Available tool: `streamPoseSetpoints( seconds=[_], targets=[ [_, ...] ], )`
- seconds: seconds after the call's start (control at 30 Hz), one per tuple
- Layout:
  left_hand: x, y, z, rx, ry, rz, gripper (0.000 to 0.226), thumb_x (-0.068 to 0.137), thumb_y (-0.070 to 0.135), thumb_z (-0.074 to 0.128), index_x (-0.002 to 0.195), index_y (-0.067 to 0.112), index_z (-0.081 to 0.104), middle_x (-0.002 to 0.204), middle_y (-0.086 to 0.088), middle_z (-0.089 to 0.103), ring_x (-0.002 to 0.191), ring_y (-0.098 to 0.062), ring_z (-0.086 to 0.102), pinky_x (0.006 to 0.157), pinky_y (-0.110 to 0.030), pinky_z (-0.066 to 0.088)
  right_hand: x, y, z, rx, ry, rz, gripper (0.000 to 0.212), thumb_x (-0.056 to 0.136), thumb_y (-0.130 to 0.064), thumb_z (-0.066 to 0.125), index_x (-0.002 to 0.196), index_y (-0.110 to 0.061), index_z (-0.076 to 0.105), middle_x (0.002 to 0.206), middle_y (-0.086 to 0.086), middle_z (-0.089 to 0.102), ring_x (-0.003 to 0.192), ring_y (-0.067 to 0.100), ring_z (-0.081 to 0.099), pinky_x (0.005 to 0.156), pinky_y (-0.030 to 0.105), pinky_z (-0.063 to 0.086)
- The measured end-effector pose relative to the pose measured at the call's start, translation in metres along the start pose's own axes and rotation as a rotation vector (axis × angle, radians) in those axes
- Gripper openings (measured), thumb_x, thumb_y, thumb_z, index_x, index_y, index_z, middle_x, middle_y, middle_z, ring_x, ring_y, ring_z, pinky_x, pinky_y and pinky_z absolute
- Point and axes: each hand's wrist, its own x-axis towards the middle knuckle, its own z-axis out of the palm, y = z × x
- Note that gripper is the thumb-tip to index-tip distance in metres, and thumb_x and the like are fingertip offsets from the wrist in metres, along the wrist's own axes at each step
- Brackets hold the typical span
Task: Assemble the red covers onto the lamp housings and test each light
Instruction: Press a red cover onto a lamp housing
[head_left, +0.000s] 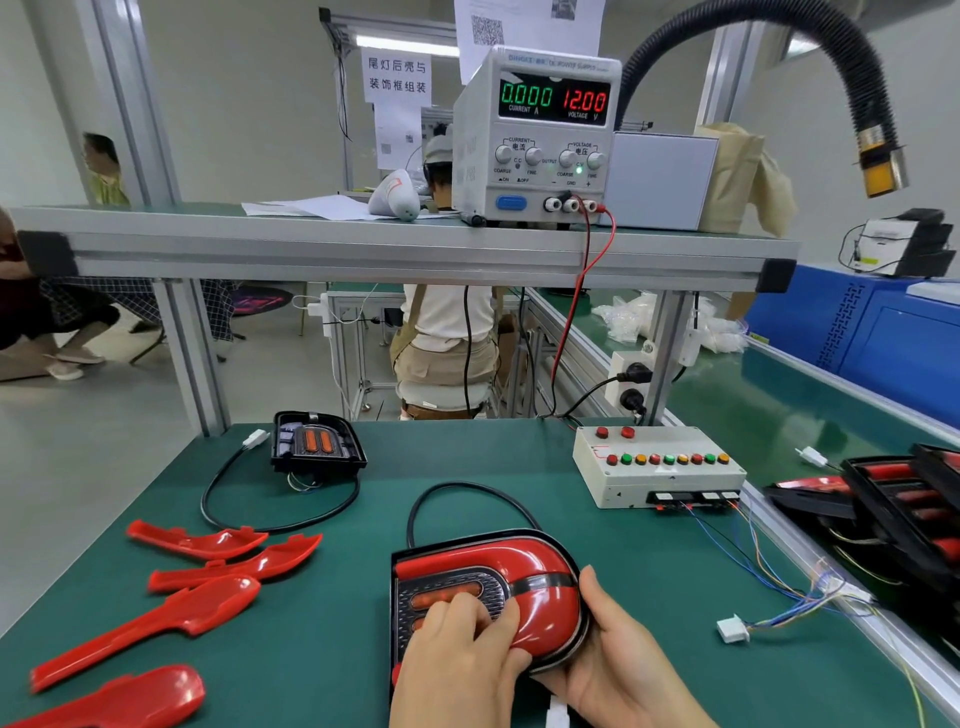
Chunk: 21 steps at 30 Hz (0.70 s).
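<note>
A black lamp housing with a red cover (524, 566) fitted on it lies on the green mat at bottom centre. My left hand (457, 660) presses down on the cover and the grille with its fingers. My right hand (613, 660) grips the housing's right edge, thumb on the red cover. A second housing (317, 441) without a red cover sits at the back left, its black cable looping on the mat. Several loose red covers (208, 587) lie at the left. The tester's white plug (732, 629) lies free on the mat at the right.
A white test box (660, 467) with coloured buttons stands at the back right, coloured wires trailing from it. A power supply (540, 135) on the shelf above reads 0.000 A and 12.00 V. Black trays of lamps (893, 514) sit at the right on the conveyor.
</note>
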Motion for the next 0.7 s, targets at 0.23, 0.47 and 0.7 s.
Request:
streamPoseSetpoints(
  seconds=[0.23, 0.47, 0.7],
  targets=[
    [-0.004, -0.002, 0.003, -0.036, 0.079, -0.045, 0.054, 0.023, 0.039, 0.097, 0.073, 0.028, 0.079, 0.059, 0.008, 0.055, 0.066, -0.006, 0.051, 0.047, -0.014, 0.049, -0.004, 0.001, 0.002, -0.05, -0.062, -0.071, 0.05, 0.087, -0.033, 0.055, 0.129, -0.006, 0.054, 0.119, 0.03, 0.063, 0.106, 0.046, 0.064, 0.079, 0.052, 0.057],
    [-0.006, -0.002, 0.008, -0.071, 0.112, -0.087, 0.053, 0.024, 0.04, 0.097, 0.072, 0.03, 0.079, 0.06, 0.008, 0.054, 0.077, -0.008, 0.037, 0.051, -0.013, 0.05, -0.01, 0.001, 0.006, -0.131, -0.092, -0.142, 0.045, 0.082, -0.021, 0.058, 0.126, -0.011, 0.057, 0.116, 0.028, 0.066, 0.099, 0.044, 0.067, 0.07, 0.048, 0.059],
    [-0.007, -0.001, 0.009, -0.113, 0.108, -0.09, 0.047, 0.029, 0.03, 0.099, 0.071, 0.034, 0.078, 0.061, 0.013, 0.054, 0.063, -0.011, 0.06, 0.053, -0.011, 0.05, -0.008, 0.001, 0.004, -0.138, -0.091, -0.147, 0.045, 0.082, -0.022, 0.058, 0.125, -0.011, 0.057, 0.115, 0.028, 0.066, 0.098, 0.045, 0.067, 0.069, 0.05, 0.058]
  ],
)
